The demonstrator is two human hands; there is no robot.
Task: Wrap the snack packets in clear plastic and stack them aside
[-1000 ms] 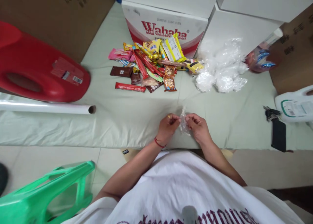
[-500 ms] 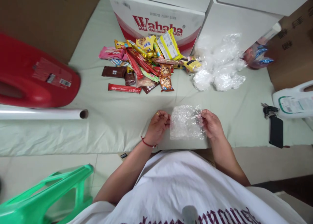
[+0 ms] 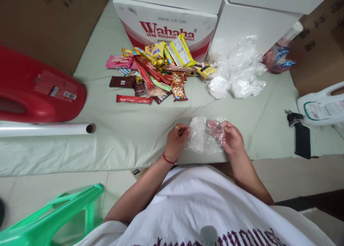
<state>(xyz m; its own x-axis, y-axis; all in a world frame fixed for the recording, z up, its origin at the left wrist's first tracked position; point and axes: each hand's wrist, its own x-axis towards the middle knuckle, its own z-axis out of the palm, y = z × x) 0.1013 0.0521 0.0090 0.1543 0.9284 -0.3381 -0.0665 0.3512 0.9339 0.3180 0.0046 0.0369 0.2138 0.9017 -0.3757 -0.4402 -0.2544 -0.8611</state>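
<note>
A crinkled clear plastic bag [image 3: 197, 135] is held up between my two hands, just above the near edge of the cloth-covered table. My left hand [image 3: 177, 140] pinches its left side between thumb and fingers. On the right side, my right hand [image 3: 232, 136] grips the edge with the thumb in front. The fingers of that hand show through the film, somewhat spread; whether they are inside the bag or behind it I cannot tell. The bag's left half looks whiter and more bunched, its right half more see-through.
Beyond my hands lies a heap of wrapped snacks [image 3: 153, 70], with a pile of crumpled clear bags [image 3: 236, 74] to its right. White cartons [image 3: 172, 27] stand behind. A red jug [image 3: 40, 85] and a white roll [image 3: 45, 129] are left; keys [image 3: 294, 117] and a black phone-like object [image 3: 302, 140] right.
The right hand's fingers now spread behind or within the film, and the bag's right half has turned more see-through. My left hand has moved slightly right. The view has shifted a little.
</note>
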